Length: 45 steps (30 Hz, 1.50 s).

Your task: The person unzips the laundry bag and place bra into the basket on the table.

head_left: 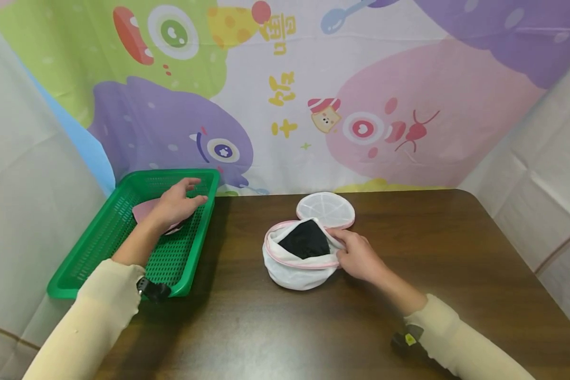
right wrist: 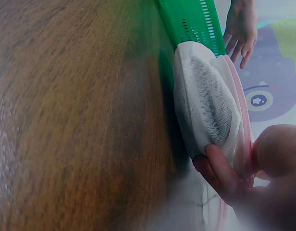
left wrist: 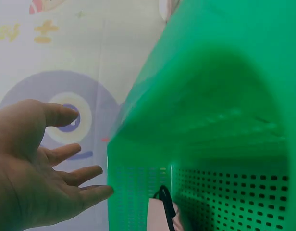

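A white mesh laundry bag (head_left: 300, 275) with pink zipper trim stands on the table, its round lid (head_left: 326, 208) folded back behind it. Folded black cloth (head_left: 306, 240) shows in its mouth. At the bag's right side my right hand (head_left: 359, 257) pinches the rim, thumb on one face and fingers against the mesh (right wrist: 217, 103). My left hand (head_left: 177, 201) hovers over the green plastic basket (head_left: 200, 232), fingers spread and holding nothing. Below it, partly hidden by the hand and forearm, a pink item (head_left: 144, 209) lies in the basket; a black strap (left wrist: 166, 204) shows beside it.
The brown wooden table (head_left: 275, 327) carries the basket at the left and the bag near its middle. A cartoon-printed curtain (head_left: 285, 153) hangs along the back edge. Pale cloth walls (head_left: 546, 153) close in both sides.
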### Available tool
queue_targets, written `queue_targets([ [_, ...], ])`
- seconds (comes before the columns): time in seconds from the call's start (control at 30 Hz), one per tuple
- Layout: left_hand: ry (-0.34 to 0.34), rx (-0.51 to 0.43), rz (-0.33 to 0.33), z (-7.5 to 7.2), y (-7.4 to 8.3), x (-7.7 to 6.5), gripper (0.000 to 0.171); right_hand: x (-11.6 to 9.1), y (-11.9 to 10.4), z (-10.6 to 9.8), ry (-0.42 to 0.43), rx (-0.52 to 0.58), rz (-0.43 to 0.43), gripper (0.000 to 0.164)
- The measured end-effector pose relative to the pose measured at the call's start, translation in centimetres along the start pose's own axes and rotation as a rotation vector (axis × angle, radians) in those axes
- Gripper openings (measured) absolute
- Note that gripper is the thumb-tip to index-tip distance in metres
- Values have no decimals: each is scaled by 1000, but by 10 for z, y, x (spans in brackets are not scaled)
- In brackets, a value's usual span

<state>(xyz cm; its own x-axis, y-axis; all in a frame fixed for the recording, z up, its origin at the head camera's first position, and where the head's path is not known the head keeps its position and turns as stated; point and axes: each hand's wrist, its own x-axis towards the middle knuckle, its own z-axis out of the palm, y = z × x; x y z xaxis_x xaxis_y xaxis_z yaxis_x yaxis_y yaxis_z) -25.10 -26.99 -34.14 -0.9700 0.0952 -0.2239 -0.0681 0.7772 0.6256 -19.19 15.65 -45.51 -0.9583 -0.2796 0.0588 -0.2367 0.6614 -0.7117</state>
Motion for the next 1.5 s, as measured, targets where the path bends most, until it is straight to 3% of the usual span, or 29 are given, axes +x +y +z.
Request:
queue_targets([
  [0.7,-23,8,32,19,26,-5,76,0,1,0,0,7,-4,64],
  [1.07,64,57,188,34,34,-9,65,1,1,1,-4,8,2,64],
  [1.27,66,88,314,42,38,-11,58,1,1,1,1,6,-5,64],
  [1.5,91,120,389,49,41,-12,52,1,0,0,6,7,-12,63],
])
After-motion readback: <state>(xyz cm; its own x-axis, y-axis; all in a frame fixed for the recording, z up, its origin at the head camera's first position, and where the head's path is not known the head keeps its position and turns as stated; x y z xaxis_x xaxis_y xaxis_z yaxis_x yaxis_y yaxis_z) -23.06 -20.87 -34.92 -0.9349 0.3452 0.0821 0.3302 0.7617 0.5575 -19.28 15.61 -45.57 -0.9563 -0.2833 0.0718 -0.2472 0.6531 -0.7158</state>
